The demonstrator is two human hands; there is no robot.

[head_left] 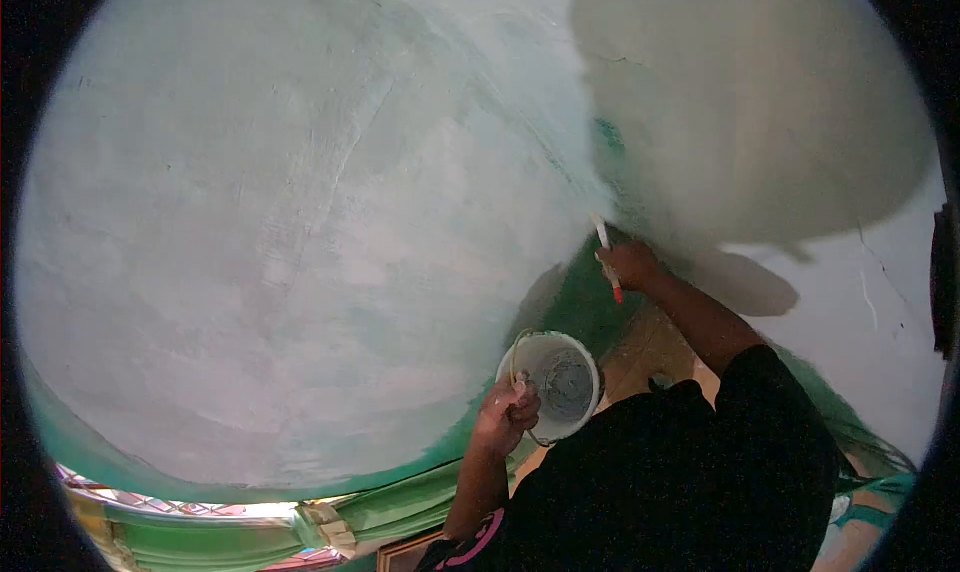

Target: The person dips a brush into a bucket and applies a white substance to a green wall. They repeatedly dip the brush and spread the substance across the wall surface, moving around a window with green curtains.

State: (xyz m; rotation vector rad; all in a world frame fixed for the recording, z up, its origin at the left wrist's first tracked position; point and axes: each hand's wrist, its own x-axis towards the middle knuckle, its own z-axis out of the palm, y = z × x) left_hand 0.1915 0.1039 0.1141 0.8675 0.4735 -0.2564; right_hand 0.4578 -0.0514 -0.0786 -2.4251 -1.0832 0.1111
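My right hand is closed on a paintbrush with a pale handle and a red end. The brush tip points up and meets the wall, where whitish paint borders a dark green area. Lower down, my left hand is closed on the thin wire handle of a white bucket. The bucket is tilted so its inside shows, with greyish-white paint at the bottom.
Green curtains hang by a window at the lower left. A framed object shows at the bottom edge. Teal cloth lies at the lower right. A dark object stands at the right edge.
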